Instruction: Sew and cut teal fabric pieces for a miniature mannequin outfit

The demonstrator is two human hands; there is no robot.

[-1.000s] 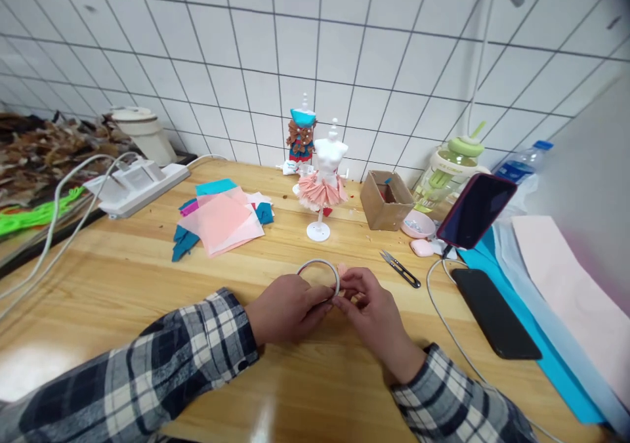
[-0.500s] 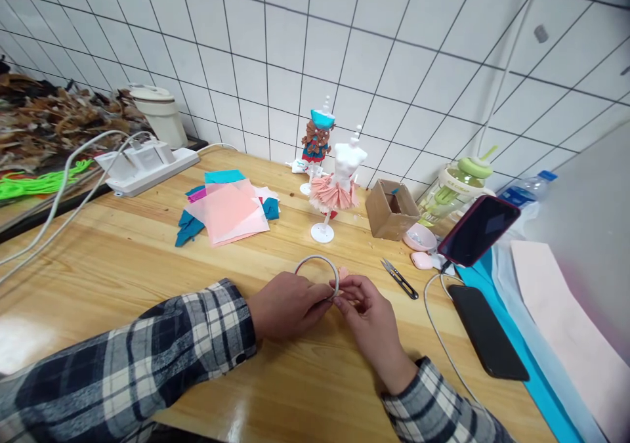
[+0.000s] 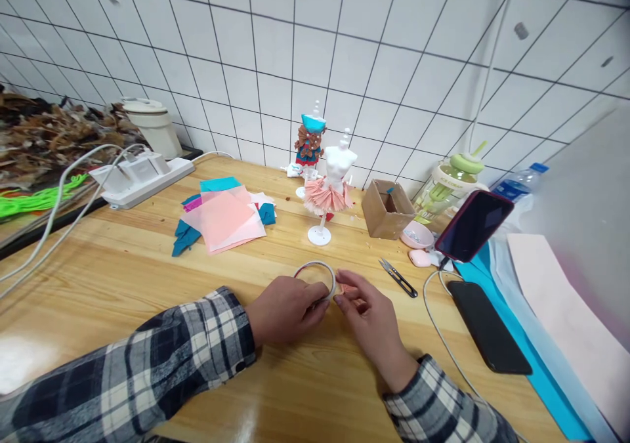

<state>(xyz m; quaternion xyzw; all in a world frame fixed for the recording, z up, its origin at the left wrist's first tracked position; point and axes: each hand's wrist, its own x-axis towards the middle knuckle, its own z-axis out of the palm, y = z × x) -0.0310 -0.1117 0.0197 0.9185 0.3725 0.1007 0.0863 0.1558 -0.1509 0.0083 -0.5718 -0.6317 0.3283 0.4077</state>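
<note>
My left hand (image 3: 291,308) is closed around the lower right side of a narrow roll of tape (image 3: 315,264), which stands tilted just above the wooden table. Right beside the roll is my right hand (image 3: 371,315), its fingers curled and the thumb bent in close to the tape. Whatever its fingertips pinch is too small to make out. A small pink pleated piece (image 3: 347,288) shows between its index finger and thumb; I cannot tell if it is held or lies behind. Beyond the hands stands a white mini dress form (image 3: 339,164) wearing a pink ruffled skirt (image 3: 327,195).
Pink and blue sheets (image 3: 226,216) lie left of the dress form. A second dressed form (image 3: 310,138) stands behind. To the right are a cardboard box (image 3: 388,213), thread snips (image 3: 398,277), a pink dish (image 3: 417,235), a propped phone (image 3: 475,226) and a black phone (image 3: 489,328).
My right fingertips have come slightly away from the tape roll, and the pink piece now shows nearer between them. The left hand keeps hold of the roll. The camera view has shifted a little.
</note>
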